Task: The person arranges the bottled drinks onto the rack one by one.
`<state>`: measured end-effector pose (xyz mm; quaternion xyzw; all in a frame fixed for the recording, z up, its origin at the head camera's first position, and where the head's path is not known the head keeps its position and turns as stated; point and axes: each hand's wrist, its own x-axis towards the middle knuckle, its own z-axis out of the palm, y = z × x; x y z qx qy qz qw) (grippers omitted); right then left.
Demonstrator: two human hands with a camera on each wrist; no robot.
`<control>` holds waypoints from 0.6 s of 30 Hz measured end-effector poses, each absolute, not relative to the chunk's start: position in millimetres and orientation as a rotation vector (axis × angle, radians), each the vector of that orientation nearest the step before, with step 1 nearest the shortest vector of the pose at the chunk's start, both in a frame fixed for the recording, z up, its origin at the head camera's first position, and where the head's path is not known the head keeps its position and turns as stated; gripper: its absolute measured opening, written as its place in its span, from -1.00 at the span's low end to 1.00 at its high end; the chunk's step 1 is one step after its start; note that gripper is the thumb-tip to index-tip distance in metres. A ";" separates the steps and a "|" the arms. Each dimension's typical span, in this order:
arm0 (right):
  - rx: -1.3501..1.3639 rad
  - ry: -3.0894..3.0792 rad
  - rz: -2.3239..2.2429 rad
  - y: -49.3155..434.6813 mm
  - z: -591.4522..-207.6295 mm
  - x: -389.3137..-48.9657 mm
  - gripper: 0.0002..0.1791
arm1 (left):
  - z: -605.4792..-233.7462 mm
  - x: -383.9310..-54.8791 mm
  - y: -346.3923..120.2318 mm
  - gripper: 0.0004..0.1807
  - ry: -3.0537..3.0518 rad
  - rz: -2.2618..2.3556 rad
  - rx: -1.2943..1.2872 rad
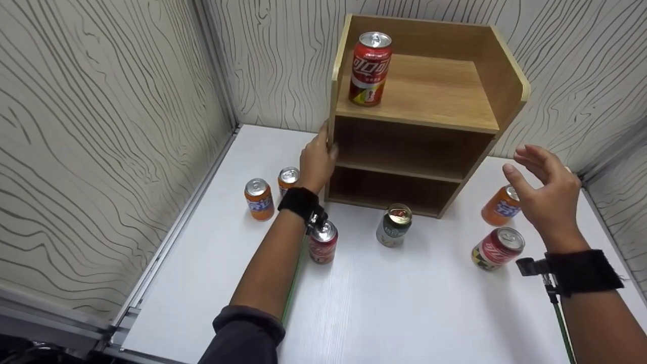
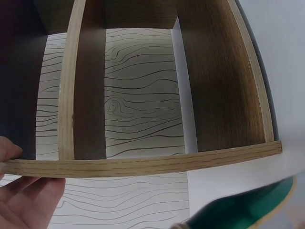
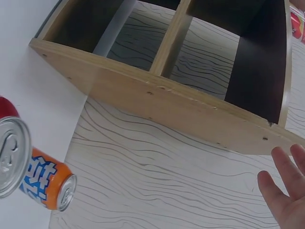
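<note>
My left hand grips the left side panel of a small wooden shelf. The left wrist view puts the thumb inside the panel edge and the fingers outside it. To the right of the shelf, my right hand is raised in the air, fingers loosely bent and holding nothing. A red cola can stands on the shelf's top board, at the left front. Below the right hand stand an orange soda can, partly hidden by it, and another cola can.
Two orange cans, a left one and one partly hidden, stand left of the shelf. Another cola can is beside my left wrist. A green-and-white can stands before the shelf. Patterned walls enclose the white table.
</note>
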<state>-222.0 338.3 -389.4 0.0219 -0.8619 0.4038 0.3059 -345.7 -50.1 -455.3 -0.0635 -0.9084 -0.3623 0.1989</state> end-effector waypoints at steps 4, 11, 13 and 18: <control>0.008 -2.310 1.070 342.9 -396.5 -220.1 -0.45 | -455.6 -346.1 -49.8 -0.37 -2.535 -1.006 -0.178; -0.030 -2.313 1.093 347.2 -409.5 -215.3 -0.45 | -455.6 -346.8 -49.8 -0.37 -2.535 -1.012 -0.166; -0.049 -2.324 1.094 348.2 -412.8 -214.2 -0.45 | -455.6 -346.9 -49.9 -0.37 -2.535 -1.017 -0.161; -0.136 -2.375 1.094 352.3 -419.6 -211.3 -0.43 | -455.6 -346.5 -50.1 -0.37 -2.544 -1.026 -0.159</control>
